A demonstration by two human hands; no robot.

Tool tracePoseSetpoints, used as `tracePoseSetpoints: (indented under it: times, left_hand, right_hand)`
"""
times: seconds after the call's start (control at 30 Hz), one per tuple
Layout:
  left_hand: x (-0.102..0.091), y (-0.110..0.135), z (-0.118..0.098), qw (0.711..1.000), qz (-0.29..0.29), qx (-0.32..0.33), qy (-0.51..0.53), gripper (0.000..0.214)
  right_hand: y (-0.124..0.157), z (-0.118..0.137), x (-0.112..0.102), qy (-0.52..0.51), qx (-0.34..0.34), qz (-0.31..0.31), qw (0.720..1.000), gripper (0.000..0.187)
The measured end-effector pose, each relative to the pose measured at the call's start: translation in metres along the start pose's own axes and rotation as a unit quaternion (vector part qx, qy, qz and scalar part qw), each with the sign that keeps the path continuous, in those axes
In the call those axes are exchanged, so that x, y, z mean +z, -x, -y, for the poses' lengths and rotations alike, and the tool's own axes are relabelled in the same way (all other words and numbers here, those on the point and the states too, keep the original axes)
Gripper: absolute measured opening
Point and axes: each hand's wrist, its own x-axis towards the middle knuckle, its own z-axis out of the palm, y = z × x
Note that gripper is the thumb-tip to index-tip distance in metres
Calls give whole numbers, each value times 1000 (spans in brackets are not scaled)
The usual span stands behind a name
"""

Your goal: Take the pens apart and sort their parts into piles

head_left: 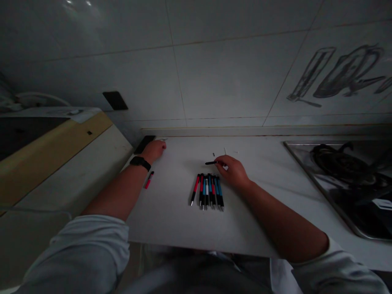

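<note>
My right hand (233,170) pinches a short black pen part (210,163) between thumb and fingertips, just above the counter. Below it lies a row of assembled pens (207,192) in red, blue and white with black grips, side by side, metal tips toward me. At the back left, my left hand (154,150) is closed, its fingers curled over the counter beside some small thin pieces (163,140); what it holds, if anything, is hidden. A red and black pen barrel (149,180) rests alone near my left wrist.
A dark flat phone-like object (144,144) lies by the wall behind my left hand. Tiny pieces, one of them dark (213,154), are scattered beyond my right hand. A gas stove (346,175) is set in the counter (174,216) at right; a pale appliance (101,151) stands at left.
</note>
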Motion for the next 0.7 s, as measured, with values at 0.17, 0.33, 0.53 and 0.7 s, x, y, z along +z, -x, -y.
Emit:
tracePoseSetpoints:
  times: [0.17,0.33,0.53,0.7]
  left_hand:
    - [5,-3,5,1000,10,-3,-3,28]
    - [8,1,7,1000,20,2,-14,30]
    - [4,5,13,999,28,-5,-36,40]
    - [-2,10,19,999,31,-17,-40,48]
  right_hand:
    - [0,-1,0,6,-4,4,1000,18]
    - [0,-3,2,6,-3,8,1000,19]
    - [0,-4,2,6,-7,7,1000,18]
    - [0,-2,1,8,-5,13,1000,18]
